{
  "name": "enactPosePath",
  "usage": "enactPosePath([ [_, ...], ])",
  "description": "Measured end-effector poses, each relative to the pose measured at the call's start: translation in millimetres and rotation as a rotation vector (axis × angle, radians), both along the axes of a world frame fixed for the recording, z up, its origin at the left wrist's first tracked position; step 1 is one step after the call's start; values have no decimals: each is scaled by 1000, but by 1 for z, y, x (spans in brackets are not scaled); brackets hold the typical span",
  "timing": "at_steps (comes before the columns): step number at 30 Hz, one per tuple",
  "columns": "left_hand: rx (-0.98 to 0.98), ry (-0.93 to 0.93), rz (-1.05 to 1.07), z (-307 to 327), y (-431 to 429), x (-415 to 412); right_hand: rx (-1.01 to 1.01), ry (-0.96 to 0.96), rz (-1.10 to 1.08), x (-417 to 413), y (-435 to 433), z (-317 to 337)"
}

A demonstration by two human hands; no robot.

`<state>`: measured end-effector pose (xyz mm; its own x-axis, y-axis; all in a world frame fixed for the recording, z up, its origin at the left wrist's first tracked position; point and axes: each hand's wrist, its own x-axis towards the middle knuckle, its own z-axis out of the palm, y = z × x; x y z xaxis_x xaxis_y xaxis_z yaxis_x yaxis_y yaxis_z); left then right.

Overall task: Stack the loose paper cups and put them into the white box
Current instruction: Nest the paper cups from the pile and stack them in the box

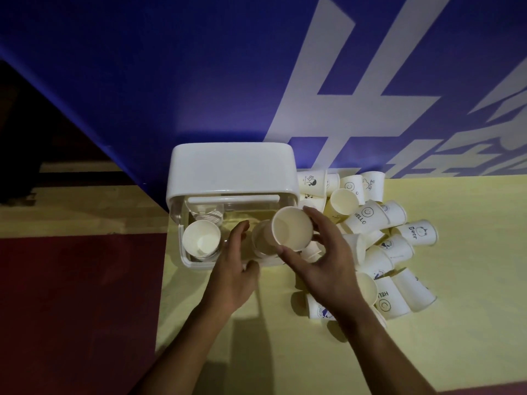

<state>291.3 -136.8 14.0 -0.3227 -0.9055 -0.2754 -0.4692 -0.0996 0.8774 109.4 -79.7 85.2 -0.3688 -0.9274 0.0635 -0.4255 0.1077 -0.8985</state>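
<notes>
Head view: the stacking step is under way, with a good deal left to do. The right hand (328,263) grasps one cup (291,228), its fingers (315,216) curled over the far side of the rim and the thumb on the near side. The cup is tilted with its mouth toward the camera and held over the front right part of the box (190,263), whose lid (228,169) stands open at the back.

Just behind and left of it is a second cup (260,241), which looks to be the one it should nest into. The left hand (231,277) lies at the box's front rim beside that second cup, fingers gently curved toward it. Whether it grasps the cup, steadies the box or merely rests there cannot be told.

A stack (201,238) already sits in the box's left end. A pile (385,240) of loose cups lies on the counter (427,352) to the right of the box.

The next move probably calls for turning the held cup upright, lining it up with the second cup's mouth and pressing it in, then reaching back to the pile.
</notes>
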Motion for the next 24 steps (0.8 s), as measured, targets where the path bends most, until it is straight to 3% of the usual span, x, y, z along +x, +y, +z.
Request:
enactPosePath([
  [3, 13, 107, 122, 13, 0, 1, 16, 57, 51, 8, -7, -17],
  [6, 6, 152, 114, 27, -4, -3, 60, 83, 75, 12, -11, -30],
  [15, -58, -41, -47, -2, -17, -12, 161, 152, 111, 19, -19, -54],
  [24, -111, -107, -83, -4, -19, -13, 241, 141, 53, 22, -17, -58],
])
